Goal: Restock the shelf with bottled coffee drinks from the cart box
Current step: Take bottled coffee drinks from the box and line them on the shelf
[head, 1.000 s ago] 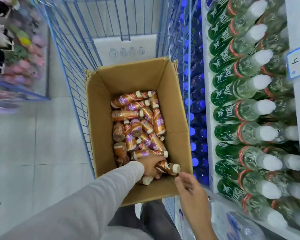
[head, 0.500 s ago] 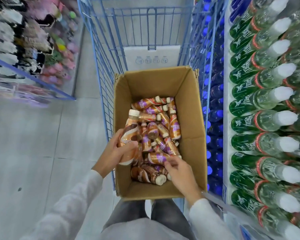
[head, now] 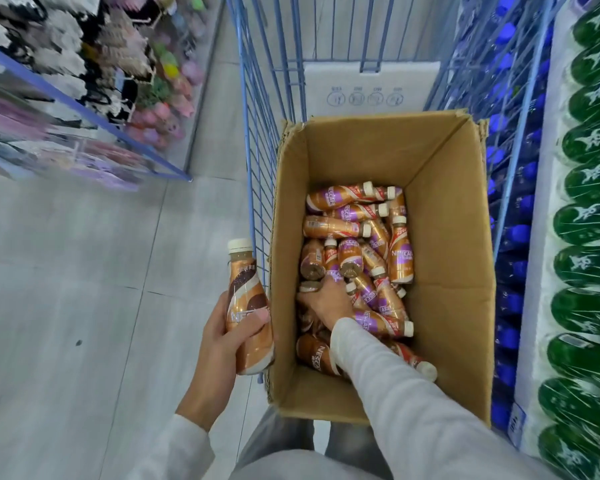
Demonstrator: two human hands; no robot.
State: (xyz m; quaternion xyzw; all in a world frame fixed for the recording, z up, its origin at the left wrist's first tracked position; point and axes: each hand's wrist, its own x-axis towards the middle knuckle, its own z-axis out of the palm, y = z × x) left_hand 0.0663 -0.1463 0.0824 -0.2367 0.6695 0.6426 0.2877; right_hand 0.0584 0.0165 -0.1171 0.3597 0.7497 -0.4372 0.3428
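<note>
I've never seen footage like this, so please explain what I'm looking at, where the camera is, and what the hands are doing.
No machine here: a person wears a camera on the head, looking down at their own hands. The left hand holds one coffee bottle upright beside a blue wire cart. Inside the cart sits an open cardboard box with more coffee bottles lying loose. The right hand reaches among them; whether its grip is round one is unclear.

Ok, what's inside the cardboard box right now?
Coffee bottles lie jumbled on the floor of the cardboard box, most on their sides. The right hand reaches in among them; whether its fingers hold one is hidden, and the sleeve covers bottles beneath it.
</note>
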